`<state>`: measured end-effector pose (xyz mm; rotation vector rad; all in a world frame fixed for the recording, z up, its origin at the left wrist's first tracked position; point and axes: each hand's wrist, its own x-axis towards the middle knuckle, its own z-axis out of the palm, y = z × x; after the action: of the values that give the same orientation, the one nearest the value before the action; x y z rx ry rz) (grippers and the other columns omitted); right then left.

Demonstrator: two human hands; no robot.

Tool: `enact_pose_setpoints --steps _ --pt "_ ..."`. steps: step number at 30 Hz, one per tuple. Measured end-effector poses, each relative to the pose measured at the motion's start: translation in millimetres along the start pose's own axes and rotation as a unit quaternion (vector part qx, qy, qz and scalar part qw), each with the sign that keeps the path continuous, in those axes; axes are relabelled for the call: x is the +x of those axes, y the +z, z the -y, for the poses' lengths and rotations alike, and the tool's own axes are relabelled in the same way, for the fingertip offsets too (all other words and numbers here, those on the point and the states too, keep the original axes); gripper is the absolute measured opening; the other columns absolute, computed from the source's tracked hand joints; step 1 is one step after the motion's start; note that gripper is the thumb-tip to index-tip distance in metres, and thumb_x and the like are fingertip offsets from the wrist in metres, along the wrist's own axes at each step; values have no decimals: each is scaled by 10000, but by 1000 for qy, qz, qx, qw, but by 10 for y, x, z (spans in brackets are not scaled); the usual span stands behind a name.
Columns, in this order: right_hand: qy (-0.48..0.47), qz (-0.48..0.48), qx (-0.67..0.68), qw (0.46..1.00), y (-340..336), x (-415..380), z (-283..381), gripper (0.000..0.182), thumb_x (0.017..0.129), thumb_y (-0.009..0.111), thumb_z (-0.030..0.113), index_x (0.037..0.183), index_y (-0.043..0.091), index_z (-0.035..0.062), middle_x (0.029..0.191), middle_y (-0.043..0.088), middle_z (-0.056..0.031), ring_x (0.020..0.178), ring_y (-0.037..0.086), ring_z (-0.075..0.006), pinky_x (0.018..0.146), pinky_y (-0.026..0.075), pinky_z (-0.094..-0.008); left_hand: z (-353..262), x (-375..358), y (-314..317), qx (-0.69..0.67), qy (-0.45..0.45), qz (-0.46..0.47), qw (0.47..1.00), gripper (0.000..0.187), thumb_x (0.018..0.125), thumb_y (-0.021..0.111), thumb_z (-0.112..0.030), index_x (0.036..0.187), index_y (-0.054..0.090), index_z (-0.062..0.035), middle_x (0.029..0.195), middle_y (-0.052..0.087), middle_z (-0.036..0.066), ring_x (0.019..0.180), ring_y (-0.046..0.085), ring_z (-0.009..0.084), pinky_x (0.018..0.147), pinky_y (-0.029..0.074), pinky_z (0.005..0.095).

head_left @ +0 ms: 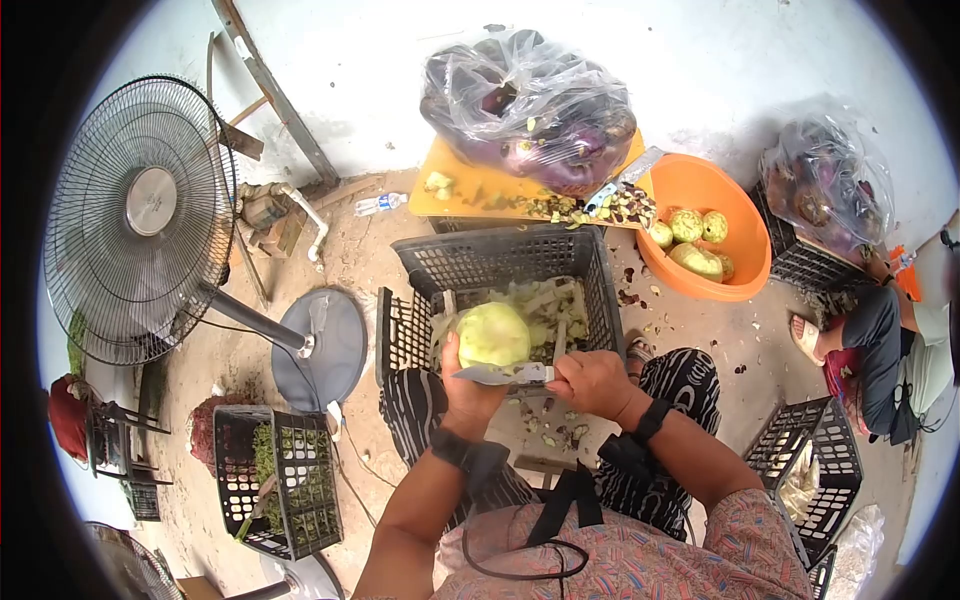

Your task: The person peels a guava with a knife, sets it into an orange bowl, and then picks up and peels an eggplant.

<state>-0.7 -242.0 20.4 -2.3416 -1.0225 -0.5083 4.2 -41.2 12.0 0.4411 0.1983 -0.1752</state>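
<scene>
A large round pale-green peeled vegetable [494, 335] rests in my left hand [468, 397], whose fingers curl round its left and lower side. My right hand [594, 383] grips a knife [505, 374], its silver blade pointing left across the vegetable's lower edge and over my left hand. Most of the handle is hidden in my right fist. Both hands are above the near side of a black plastic crate [508, 262] that stands between my knees. Pale peelings [549, 312] lie inside the crate.
Beyond the crate, a clear bag of purple vegetables [530, 120] sits on an orange board [432, 202] with scraps. An orange basin [752, 262] holds several peeled vegetables. A standing fan [150, 205] and a crate of greens [312, 482] are left. A person's leg [872, 335] shows right.
</scene>
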Motion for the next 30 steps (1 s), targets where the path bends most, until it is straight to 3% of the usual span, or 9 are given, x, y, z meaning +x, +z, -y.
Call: enact_pose_setpoints --steps 6,14,18,21,24,26,30 --pt "-8 2 -23 1000 -18 -4 -44 273 832 617 320 723 506 96 624 519 -49 523 549 -238 488 453 -345 -34 -19 -18 -18 7 38 999 627 929 282 -544 1297 470 -73 1269 534 117 1138 516 308 993 378 463" --pt "8 1 7 1000 58 20 38 278 835 608 331 732 507 93 616 514 -54 513 546 -241 470 444 -346 75 -39 -53 58 43 55 996 596 933 300 -508 1314 447 -74 1296 507 107 1177 490 284 1013 365 436" --pt "-5 3 -14 1000 62 36 -4 281 834 606 340 740 508 94 616 517 -51 506 544 -239 468 444 -344 57 -55 11 36 39 31 998 599 933 292 -512 1308 455 -74 1282 517 109 1159 503 282 1004 374 424" --pt "19 22 -1 1000 57 16 -57 262 820 612 340 752 498 114 631 538 -52 539 560 -259 483 443 -367 2 -71 39 29 34 0 999 623 922 277 -544 1297 468 -84 1260 533 112 1125 522 296 955 408 467" --pt "10 24 -23 999 36 -8 -99 263 813 617 339 749 498 114 627 535 -50 533 557 -260 480 443 -362 -86 -83 -7 47 -35 -3 998 652 909 262 -580 1287 478 -94 1241 547 118 1096 534 318 890 435 522" --pt "-2 22 -25 999 4 -17 -126 276 818 614 345 746 501 104 625 528 -52 529 553 -249 483 447 -353 -117 -74 -73 64 -107 54 991 670 898 259 -603 1290 475 -105 1238 548 120 1089 533 332 844 450 546" --pt "-14 18 -35 999 -3 -55 -116 290 821 612 353 749 503 94 626 523 -54 521 548 -242 486 453 -344 -86 -91 -58 63 -125 120 983 647 921 268 -574 1310 448 -89 1245 530 127 1113 530 326 892 446 515"
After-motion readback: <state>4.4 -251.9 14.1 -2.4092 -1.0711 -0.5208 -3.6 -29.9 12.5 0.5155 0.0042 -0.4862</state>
